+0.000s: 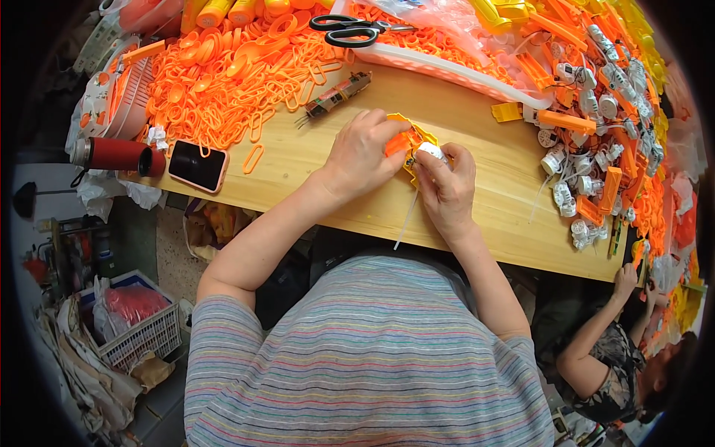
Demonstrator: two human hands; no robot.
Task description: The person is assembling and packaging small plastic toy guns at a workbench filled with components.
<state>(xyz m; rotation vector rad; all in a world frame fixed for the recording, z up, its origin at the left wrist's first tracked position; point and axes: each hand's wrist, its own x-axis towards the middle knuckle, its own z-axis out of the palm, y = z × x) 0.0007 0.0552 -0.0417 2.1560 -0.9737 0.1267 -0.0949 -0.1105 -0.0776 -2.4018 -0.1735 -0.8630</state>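
Over the middle of the wooden table, my left hand point(363, 153) is closed on a yellow plastic shell point(426, 136) with an orange part point(403, 141) inside it. My right hand point(450, 188) pinches a small white round part point(431, 153) against the shell's right side. A thin white strip point(406, 221) hangs below the shell toward the table's front edge. My fingers hide much of the shell, so how the pieces fit together cannot be made out.
Orange plastic loops and spoon-like pieces point(223, 82) heap at the back left. Black-handled scissors point(354, 32) lie by a white tray point(454, 65). A screwdriver-like tool point(337, 97), phone point(198, 165) and red flask point(112, 155) lie leftward. White motor units point(585, 182) pile right, near a co-worker point(607, 365).
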